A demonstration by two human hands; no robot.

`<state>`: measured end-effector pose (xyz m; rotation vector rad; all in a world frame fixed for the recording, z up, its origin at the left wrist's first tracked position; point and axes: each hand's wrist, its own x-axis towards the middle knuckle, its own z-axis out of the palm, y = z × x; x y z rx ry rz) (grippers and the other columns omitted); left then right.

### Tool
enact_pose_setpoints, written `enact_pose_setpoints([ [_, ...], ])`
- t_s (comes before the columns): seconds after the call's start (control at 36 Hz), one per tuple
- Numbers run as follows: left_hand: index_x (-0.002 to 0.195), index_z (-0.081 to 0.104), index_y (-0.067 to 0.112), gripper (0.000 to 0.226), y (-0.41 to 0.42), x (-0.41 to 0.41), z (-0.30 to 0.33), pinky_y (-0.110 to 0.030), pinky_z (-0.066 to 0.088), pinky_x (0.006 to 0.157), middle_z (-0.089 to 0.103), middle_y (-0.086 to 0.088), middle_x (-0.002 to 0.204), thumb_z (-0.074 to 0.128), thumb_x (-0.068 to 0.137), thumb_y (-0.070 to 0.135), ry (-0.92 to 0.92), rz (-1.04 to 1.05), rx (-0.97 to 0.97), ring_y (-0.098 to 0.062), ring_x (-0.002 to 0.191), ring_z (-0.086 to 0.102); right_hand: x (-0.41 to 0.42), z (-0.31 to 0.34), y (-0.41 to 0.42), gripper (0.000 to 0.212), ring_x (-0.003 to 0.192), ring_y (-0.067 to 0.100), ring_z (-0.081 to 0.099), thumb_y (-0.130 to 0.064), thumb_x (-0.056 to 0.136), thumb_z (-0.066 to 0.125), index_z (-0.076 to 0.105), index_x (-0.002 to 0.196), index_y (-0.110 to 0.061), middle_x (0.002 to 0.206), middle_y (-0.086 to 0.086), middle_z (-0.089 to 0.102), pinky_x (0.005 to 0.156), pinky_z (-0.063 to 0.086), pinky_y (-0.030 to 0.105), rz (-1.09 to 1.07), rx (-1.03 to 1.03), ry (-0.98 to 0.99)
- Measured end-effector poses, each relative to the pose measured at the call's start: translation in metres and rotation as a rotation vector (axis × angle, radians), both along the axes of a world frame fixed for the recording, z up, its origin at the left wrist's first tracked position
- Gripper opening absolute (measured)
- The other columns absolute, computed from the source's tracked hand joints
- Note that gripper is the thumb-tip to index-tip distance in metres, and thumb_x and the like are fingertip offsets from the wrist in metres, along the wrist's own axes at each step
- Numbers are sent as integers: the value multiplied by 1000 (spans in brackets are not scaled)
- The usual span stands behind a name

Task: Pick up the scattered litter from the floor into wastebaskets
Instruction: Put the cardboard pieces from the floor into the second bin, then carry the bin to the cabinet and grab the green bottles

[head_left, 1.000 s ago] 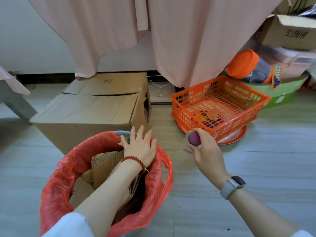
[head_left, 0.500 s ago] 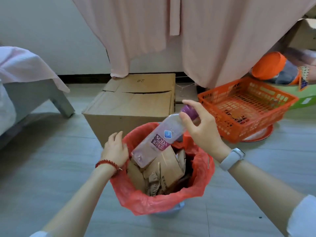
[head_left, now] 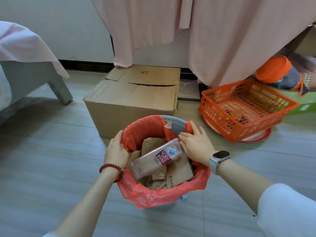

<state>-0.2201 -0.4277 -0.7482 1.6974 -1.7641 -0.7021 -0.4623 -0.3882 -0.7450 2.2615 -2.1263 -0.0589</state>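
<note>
A grey wastebasket (head_left: 174, 124) lined with a red plastic bag (head_left: 153, 194) stands on the floor in front of me. Inside it lie crumpled brown cardboard pieces (head_left: 177, 171), and a clear soda bottle (head_left: 155, 159) with a purple label rests slanted on top of them. My left hand (head_left: 116, 149) grips the left rim of the red bag. My right hand (head_left: 195, 144) lies with straight fingers against the bottle's top end at the bag's right rim.
A closed cardboard box (head_left: 136, 96) stands just behind the wastebasket. An orange mesh basket (head_left: 244, 108) on a red plate sits to the right, with clutter behind it. Pink curtains (head_left: 213, 36) hang at the back. A grey bed leg (head_left: 58, 88) is at left.
My right hand carried the bottle from beside the orange basket over the wastebasket and laid it on the cardboard. My left hand shifted from the far rim to the left rim.
</note>
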Motion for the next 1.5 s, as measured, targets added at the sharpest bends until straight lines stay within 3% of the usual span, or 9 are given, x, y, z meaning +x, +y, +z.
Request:
enact_pose_setpoints([
  [0.14, 139, 36, 17, 49, 3, -1, 1, -34, 36, 99, 45, -14, 137, 35, 93, 3, 19, 21, -4, -31, 123, 44, -10, 10, -3, 45, 144, 30, -9, -28, 97, 33, 33, 141, -25, 154, -3, 21, 111, 6, 61, 25, 188, 83],
  [0.22, 140, 34, 17, 49, 4, -1, 1, -34, 37, 94, 44, -14, 137, 33, 93, 4, -4, 26, -1, -32, 121, 45, -19, 10, 0, 52, 145, 28, -3, -20, 94, 43, 28, 143, -30, 157, 0, 4, 116, 12, 51, 18, 135, -263],
  [0.28, 139, 35, 17, 48, 4, -1, -1, -32, 37, 88, 45, -14, 135, 34, 93, 5, -29, 32, -19, -33, 117, 47, -21, 12, 8, 61, 144, 26, 9, -10, 90, 50, 27, 144, -27, 156, 7, 9, 117, 14, 37, -92, -82, -602],
  [0.36, 137, 39, 15, 42, 3, 0, -4, -32, 38, 87, 46, -16, 132, 37, 95, 11, -55, 54, -56, -33, 114, 49, -20, 12, 22, 63, 138, 27, 25, -9, 91, 49, 20, 146, -19, 149, 15, 27, 110, 21, 29, -329, -121, -784],
  [0.53, 129, 50, 12, 35, -10, 4, -11, -33, 39, 89, 56, -17, 122, 39, 95, 18, -109, 98, -86, -31, 111, 51, -18, -2, 26, 48, 119, 37, 47, -11, 92, 41, 34, 140, -16, 130, 17, 49, 97, 39, 42, -412, -104, -624],
  [0.86, 121, 49, 13, 29, 86, 32, 52, -40, 43, 78, 63, -17, 107, 39, 95, 22, -210, 158, 254, -36, 102, 56, 14, 61, 93, 47, 106, 43, 51, -7, 92, 42, 31, 137, -10, 128, 17, 43, 74, 42, 45, -455, 117, -403],
  [1.14, 122, 55, 15, 31, 238, 70, 215, -38, 44, 89, 61, -9, 121, 47, 94, 22, -126, 424, 396, -29, 111, 56, 51, 215, 176, 50, 113, 37, 45, -7, 93, 38, 28, 142, -13, 129, 15, 43, 79, 44, 45, -286, 278, -495],
  [1.31, 124, 56, 14, 32, 345, 86, 328, -38, 44, 88, 59, -9, 125, 47, 94, 21, -97, 694, 409, -32, 111, 55, 83, 314, 226, 65, 94, 39, 49, -1, 91, 39, 14, 148, -21, 113, 15, 44, 66, 38, 38, -8, 417, -465],
  [1.5, 126, 55, 11, 34, 471, 102, 427, -40, 44, 89, 58, -14, 124, 48, 94, 18, -117, 1057, 402, -33, 111, 55, 138, 418, 276, 64, 111, 38, 47, -1, 91, 34, 11, 148, -19, 131, 15, 35, 80, 44, 42, 324, 592, -460],
])
